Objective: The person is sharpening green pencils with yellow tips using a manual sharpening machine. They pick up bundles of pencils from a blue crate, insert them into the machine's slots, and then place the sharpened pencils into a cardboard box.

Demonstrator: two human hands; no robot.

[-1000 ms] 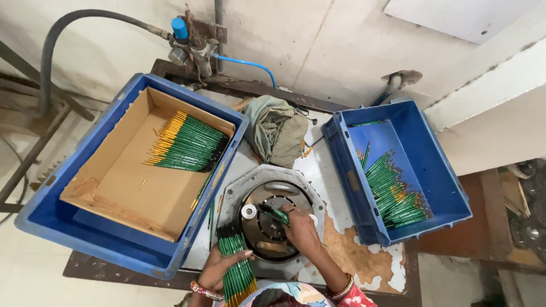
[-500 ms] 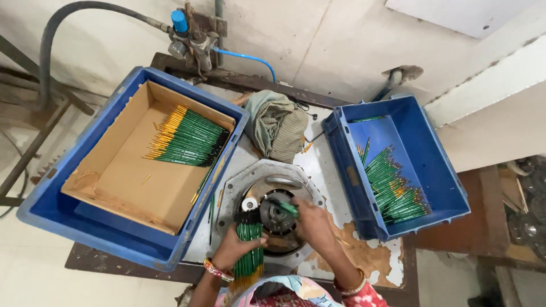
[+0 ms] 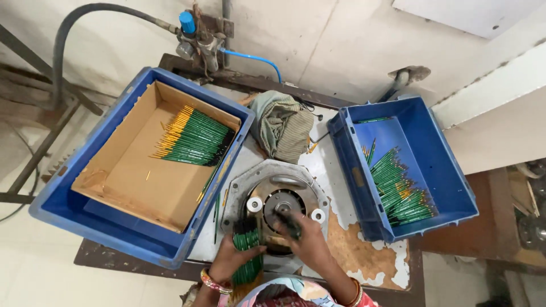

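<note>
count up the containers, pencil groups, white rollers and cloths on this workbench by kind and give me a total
Blue plastic crates: 2, one on the left and one on the right
Groups of green pencils: 3, in the left crate, in the right crate, and a bundle in the left hand
Small white rollers: 2
Folded greenish cloth: 1
Total: 8

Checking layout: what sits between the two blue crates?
In the head view, a bunched cloth and a round metal machine sit between the crates.
</note>
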